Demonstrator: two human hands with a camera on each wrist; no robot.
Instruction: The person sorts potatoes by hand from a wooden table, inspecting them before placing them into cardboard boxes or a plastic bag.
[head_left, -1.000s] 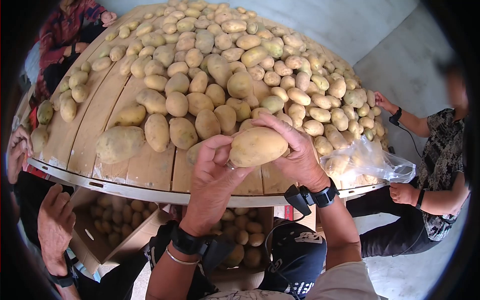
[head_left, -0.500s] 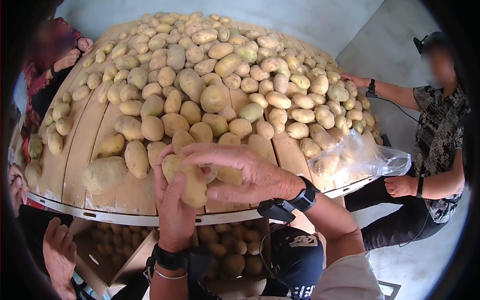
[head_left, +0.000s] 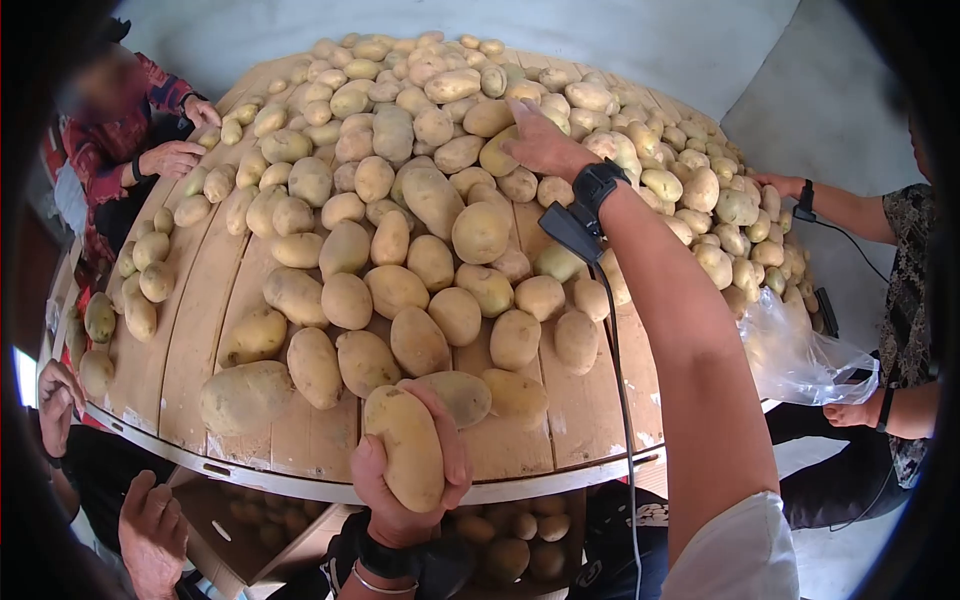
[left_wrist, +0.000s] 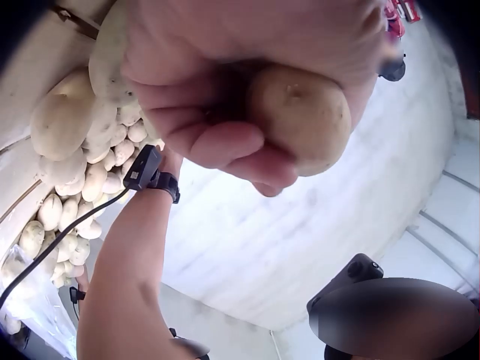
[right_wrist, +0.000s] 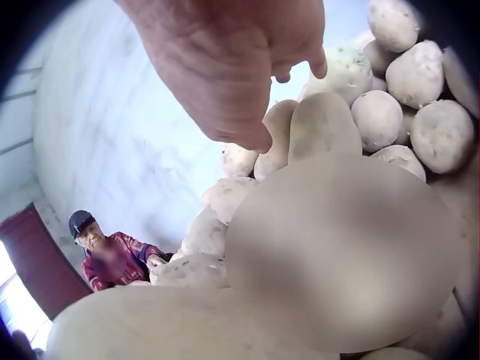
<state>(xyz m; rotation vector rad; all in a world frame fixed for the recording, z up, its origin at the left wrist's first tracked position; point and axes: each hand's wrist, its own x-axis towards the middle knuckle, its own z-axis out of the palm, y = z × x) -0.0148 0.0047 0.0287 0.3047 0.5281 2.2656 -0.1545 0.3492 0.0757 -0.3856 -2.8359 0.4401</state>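
Observation:
My left hand grips an oval, pale yellow potato above the near edge of the table. In the left wrist view, fingers curl around that potato, and one rounded end shows. My right arm stretches forward over the heap, and the right hand is at a yellow-green potato there. From the right wrist view, the right hand reaches down with thumb and fingers apart, thumb tip right at a potato. Loose potatoes lie between the heap and my left hand.
The potato heap spreads over a plank table with a pale metal rim. Potato-filled cardboard boxes stand below. A clear plastic bag lies at the right edge. Other people sit left and right; another person's hand is at lower left.
Both hands were together at the potato over the near edge. My right hand has let go and moved forward to the heap, while the left keeps a potato.

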